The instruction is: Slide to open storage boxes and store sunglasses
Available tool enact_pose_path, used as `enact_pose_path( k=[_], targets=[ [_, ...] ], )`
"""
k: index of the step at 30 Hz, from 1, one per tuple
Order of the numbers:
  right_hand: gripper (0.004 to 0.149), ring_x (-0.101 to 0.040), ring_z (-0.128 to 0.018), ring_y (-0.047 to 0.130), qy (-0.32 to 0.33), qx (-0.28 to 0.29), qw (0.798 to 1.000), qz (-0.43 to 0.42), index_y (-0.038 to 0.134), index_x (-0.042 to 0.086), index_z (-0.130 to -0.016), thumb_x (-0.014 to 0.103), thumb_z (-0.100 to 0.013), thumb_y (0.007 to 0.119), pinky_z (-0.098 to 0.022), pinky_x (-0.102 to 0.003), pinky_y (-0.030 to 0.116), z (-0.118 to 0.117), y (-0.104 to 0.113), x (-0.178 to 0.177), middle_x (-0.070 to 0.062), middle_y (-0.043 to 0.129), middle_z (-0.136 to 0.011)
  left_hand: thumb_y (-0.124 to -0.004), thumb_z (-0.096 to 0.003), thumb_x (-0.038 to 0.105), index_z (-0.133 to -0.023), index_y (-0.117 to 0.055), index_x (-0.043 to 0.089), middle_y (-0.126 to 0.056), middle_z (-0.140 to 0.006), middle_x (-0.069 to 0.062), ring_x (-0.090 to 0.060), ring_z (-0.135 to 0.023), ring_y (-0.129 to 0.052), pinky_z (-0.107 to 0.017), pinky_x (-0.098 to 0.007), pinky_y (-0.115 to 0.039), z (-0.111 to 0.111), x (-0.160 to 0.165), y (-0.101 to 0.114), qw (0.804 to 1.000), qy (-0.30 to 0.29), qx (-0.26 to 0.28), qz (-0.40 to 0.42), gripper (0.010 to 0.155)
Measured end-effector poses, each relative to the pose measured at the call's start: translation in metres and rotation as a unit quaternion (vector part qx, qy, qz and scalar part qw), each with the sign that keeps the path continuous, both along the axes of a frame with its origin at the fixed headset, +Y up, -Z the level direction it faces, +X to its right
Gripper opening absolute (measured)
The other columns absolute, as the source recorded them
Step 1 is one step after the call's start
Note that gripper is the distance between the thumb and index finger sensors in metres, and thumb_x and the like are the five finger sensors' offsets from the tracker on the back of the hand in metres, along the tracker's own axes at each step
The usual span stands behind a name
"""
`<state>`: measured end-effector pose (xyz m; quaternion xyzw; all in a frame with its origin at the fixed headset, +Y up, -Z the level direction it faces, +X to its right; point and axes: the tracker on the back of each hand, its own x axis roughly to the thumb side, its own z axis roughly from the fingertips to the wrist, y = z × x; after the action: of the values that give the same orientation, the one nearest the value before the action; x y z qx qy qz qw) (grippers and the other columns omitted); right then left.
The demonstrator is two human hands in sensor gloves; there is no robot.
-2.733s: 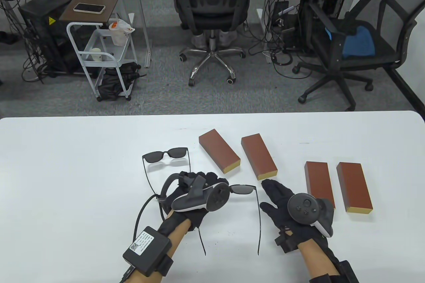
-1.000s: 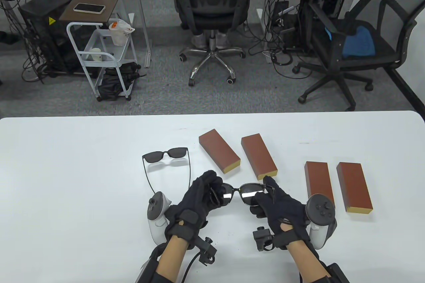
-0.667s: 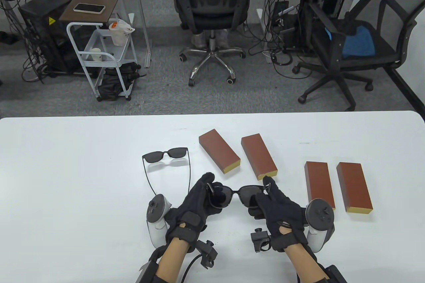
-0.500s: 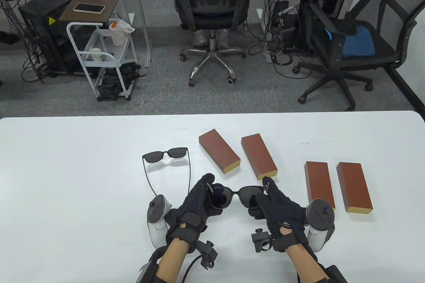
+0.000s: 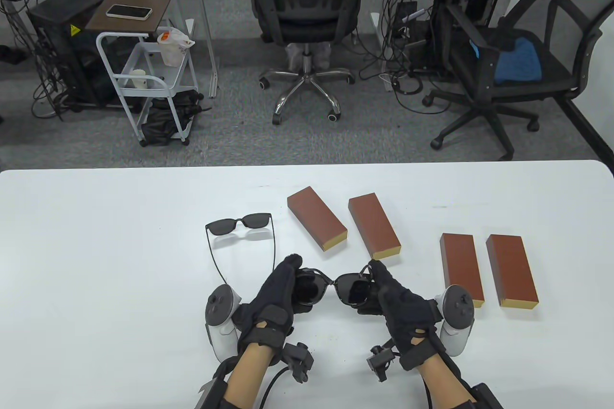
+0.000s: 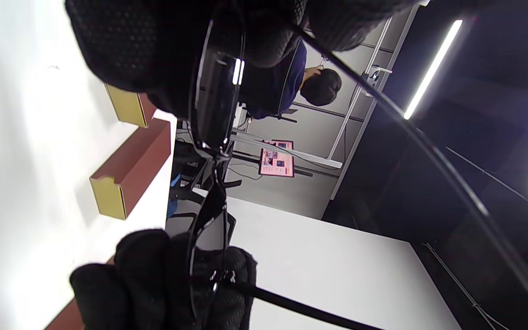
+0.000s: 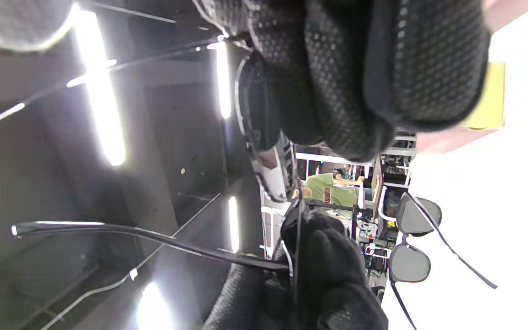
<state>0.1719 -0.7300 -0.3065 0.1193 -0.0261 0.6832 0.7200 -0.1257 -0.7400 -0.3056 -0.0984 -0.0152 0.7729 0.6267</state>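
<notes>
both hands are holding one pair of sunglasses [image 5: 336, 286] up off the white table [image 5: 96, 260], in front of the row of brown boxes. the left hand [image 5: 278, 294] is curling its fingers round the left lens end, and the right hand [image 5: 395, 298] is pinching the right lens end; in the left wrist view the frame [image 6: 213, 137] is running between the two sets of gloved fingers [image 6: 163, 275], with one thin arm sticking out toward the camera.

taking the held sunglasses as the landmark: a second pair of sunglasses [image 5: 240, 223] is lying open on the table behind them and to the left, well apart. two brown boxes with yellow ends are lying slanted just behind them, the left box [image 5: 316, 218] and the middle box [image 5: 374, 226], whose yellow end is sitting near the right hand's fingertips. two more boxes [image 5: 461, 266] [image 5: 511, 263] are lying side by side further right, past the right hand.
</notes>
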Motion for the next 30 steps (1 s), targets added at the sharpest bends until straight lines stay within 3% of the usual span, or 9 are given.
enact_pose_path(
  k=[11, 30],
  targets=[
    [0.067, -0.036, -0.049, 0.105, -0.035, -0.03, 0.999, 0.009, 0.076, 0.016, -0.083, 0.066, -0.039, 0.067, -0.033, -0.045, 0.092, -0.0003, -0.0051, 0.0054, -0.013, 0.101, -0.064, -0.073, -0.0584, 0.035, -0.106, -0.069, 0.02, -0.088, -0.095, -0.011, -0.027, -0.069, -0.1, -0.05, -0.045, -0.088, -0.0015, -0.0022, -0.0036, 0.998, 0.034, 0.002, -0.058, 0.05],
    [0.061, -0.033, -0.041, 0.108, -0.061, -0.047, 0.996, 0.043, 0.082, 0.016, -0.078, 0.062, -0.04, 0.07, -0.027, -0.043, 0.094, -0.0004, -0.0077, 0.0098, -0.011, 0.105, -0.057, -0.077, -0.0558, 0.033, -0.103, -0.074, 0.022, -0.093, -0.091, -0.009, -0.024, -0.065, -0.104, -0.047, -0.042, -0.091, -0.0003, -0.0003, -0.0049, 0.994, 0.057, 0.009, -0.09, 0.049]
  ],
)
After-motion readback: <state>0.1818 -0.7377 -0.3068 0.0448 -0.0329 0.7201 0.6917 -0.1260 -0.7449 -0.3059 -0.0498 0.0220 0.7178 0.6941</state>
